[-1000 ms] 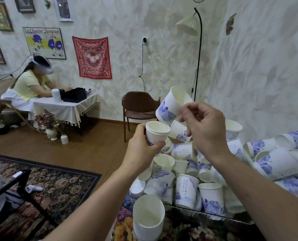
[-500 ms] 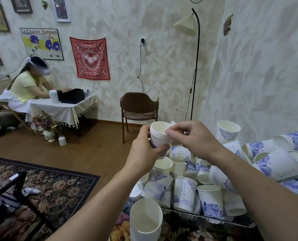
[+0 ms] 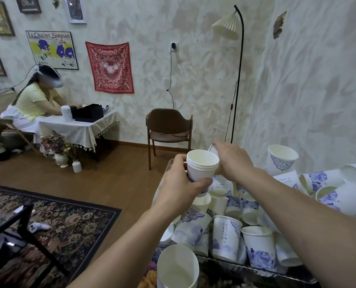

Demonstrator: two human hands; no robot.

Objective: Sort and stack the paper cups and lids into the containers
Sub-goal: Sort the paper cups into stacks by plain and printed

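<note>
Head view: my left hand (image 3: 180, 189) grips a stack of nested cups (image 3: 202, 166), upright, mouth open; my right hand (image 3: 233, 161) at its three o'clock pinches another cup (image 3: 212, 150) behind the stack, mostly hidden; the cup pile (image 3: 256, 235) sprawls at five o'clock; a chair (image 3: 169, 129) stands at twelve.
</note>
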